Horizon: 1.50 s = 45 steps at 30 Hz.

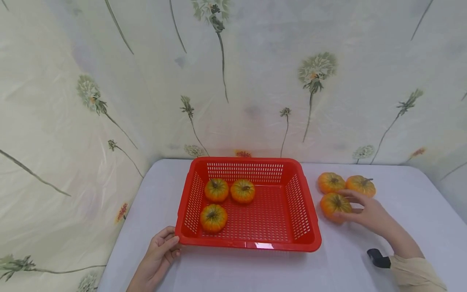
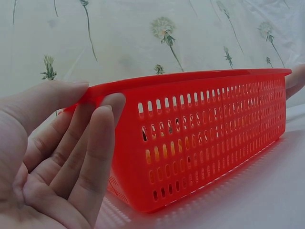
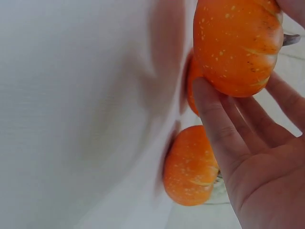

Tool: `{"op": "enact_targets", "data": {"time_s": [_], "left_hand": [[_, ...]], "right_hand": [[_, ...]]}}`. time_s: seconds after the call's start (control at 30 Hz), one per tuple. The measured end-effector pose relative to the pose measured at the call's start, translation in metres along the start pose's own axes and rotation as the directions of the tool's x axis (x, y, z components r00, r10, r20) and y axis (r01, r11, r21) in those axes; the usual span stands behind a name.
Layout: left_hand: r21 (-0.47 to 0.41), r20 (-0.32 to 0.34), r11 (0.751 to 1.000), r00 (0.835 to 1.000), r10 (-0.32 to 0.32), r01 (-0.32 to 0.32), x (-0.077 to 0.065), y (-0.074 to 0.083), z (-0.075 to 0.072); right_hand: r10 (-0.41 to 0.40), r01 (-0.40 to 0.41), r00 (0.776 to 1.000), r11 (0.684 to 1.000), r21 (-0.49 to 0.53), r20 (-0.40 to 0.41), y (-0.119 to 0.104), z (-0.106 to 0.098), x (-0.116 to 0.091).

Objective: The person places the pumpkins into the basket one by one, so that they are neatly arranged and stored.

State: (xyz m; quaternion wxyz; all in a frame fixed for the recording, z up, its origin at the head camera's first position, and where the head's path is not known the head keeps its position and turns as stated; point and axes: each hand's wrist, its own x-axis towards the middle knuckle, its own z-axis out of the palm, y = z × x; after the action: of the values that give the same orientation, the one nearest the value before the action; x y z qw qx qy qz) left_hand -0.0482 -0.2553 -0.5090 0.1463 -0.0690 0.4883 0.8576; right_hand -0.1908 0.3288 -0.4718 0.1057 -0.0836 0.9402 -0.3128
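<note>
A red plastic basket (image 1: 251,244) stands on the white table with three small orange pumpkins inside, one of them (image 1: 213,218) near its front left. My left hand (image 1: 159,256) pinches the basket's front left corner, thumb on top of the rim and fingers beneath, as the left wrist view shows. To the right of the basket, my right hand (image 1: 366,211) holds another small pumpkin (image 3: 238,45) between thumb and fingers. In the right wrist view it appears raised off the tabletop. Two more pumpkins, one on the left (image 1: 330,182) and one on the right (image 1: 360,186), lie just behind it.
A flower-printed sheet (image 1: 255,81) hangs behind the table and along its left side. The white tabletop (image 1: 233,271) extends in front of the basket and to its right. A black strap piece (image 1: 378,258) sits at the right wrist, by a beige sleeve (image 1: 416,271).
</note>
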Motion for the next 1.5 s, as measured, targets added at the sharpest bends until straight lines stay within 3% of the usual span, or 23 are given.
{"op": "enact_targets", "data": {"time_s": [0.63,0.9,1.5], "left_hand": [[-0.016,0.006,1.0,1.0,0.012,-0.012,-0.001,0.001,0.003],[-0.033,0.05,0.999,0.998,0.039,-0.037,-0.001,0.0,0.001],[-0.015,0.045,0.999,0.998,0.037,-0.037,-0.002,0.001,0.001]], "right_hand": [[-0.061,0.061,0.997,0.998,-0.003,-0.041,-0.031,-0.03,-0.002],[-0.076,0.076,0.995,0.997,-0.002,-0.058,-0.051,-0.039,-0.004],[-0.252,0.25,0.966,0.967,-0.046,-0.051,-0.107,-0.033,0.002]]}}
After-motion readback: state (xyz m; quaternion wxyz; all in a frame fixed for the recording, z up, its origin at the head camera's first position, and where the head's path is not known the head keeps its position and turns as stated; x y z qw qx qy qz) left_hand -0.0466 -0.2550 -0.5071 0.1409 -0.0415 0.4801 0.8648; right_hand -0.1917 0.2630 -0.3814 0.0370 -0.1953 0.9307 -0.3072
